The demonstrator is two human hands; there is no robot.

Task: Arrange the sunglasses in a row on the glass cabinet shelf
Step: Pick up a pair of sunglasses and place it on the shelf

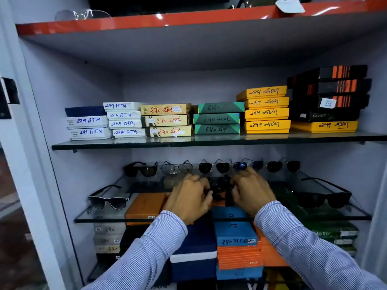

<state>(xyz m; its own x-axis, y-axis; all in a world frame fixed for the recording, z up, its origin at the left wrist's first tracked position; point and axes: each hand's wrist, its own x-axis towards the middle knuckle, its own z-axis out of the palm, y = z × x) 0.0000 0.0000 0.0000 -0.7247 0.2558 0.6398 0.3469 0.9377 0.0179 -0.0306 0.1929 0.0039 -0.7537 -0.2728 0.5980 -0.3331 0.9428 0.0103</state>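
A glass shelf (100, 219) holds sunglasses. Along its back stands a row: a black thick-framed pair (141, 168), a clear-lensed aviator pair (177, 167), a dark aviator pair (213, 167), a blue-mirrored pair (240, 165) and another dark pair (282, 166). Nearer the front, a black-and-white pair (109, 200) lies at the left and a black pair (323, 197) at the right. My left hand (188, 199) and my right hand (251, 190) both grip a dark pair of sunglasses (221, 186) over the shelf's middle, largely hidden by my fingers.
The upper glass shelf (125, 144) carries stacked white, yellow, green and black boxes. Beneath the sunglasses shelf lie orange, blue and navy boxes (235, 237). A red-edged shelf (146, 23) runs overhead. The cabinet's white frame (31, 143) stands at the left.
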